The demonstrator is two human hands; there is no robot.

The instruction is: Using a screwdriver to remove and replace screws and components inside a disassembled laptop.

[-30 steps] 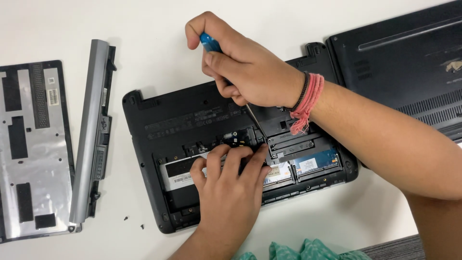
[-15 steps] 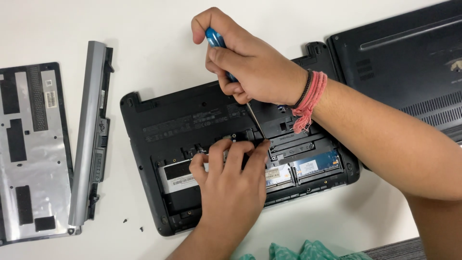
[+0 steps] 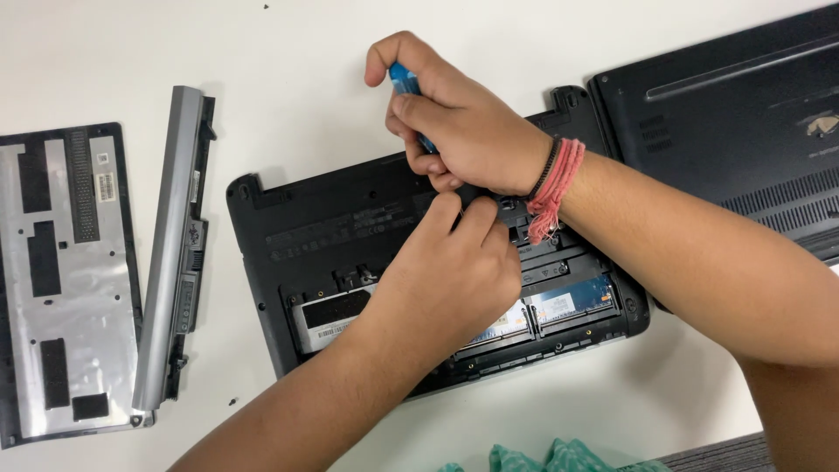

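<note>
1. I am watching the right hand (image 3: 476, 140) closing tight around a blue-handled screwdriver (image 3: 404, 80), fingers wrapped fully round the grip so only the blue top is showing at the far end of the fist.
2. The screwdriver's long axis is running from far-left down to near-right, and its tip is hiding behind the fingers, somewhere over the middle of the upturned black laptop (image 3: 350, 227).
3. The left hand (image 3: 446, 280) is lying just near of the right one, fingers curled and pinching at a spot on the laptop base right beside the tool's hidden tip; whether it is gripping a small part I cannot tell.
4. The left hand is sitting nearer the spot being worked, which is lying directly below the right fist.
5. The laptop is resting on the white tabletop (image 3: 262, 52), its matte plastic underside opened, with labelled memory modules (image 3: 572, 301) and a drive (image 3: 328, 316) showing in the near bay.
6. To the left, a long grey battery bar (image 3: 170, 245) and a flat silvery cover panel (image 3: 65, 280) are lying side by side.
7. A second dark laptop (image 3: 743, 114) is sitting at far right, and a red thread band (image 3: 555, 188) is circling the right wrist.
</note>
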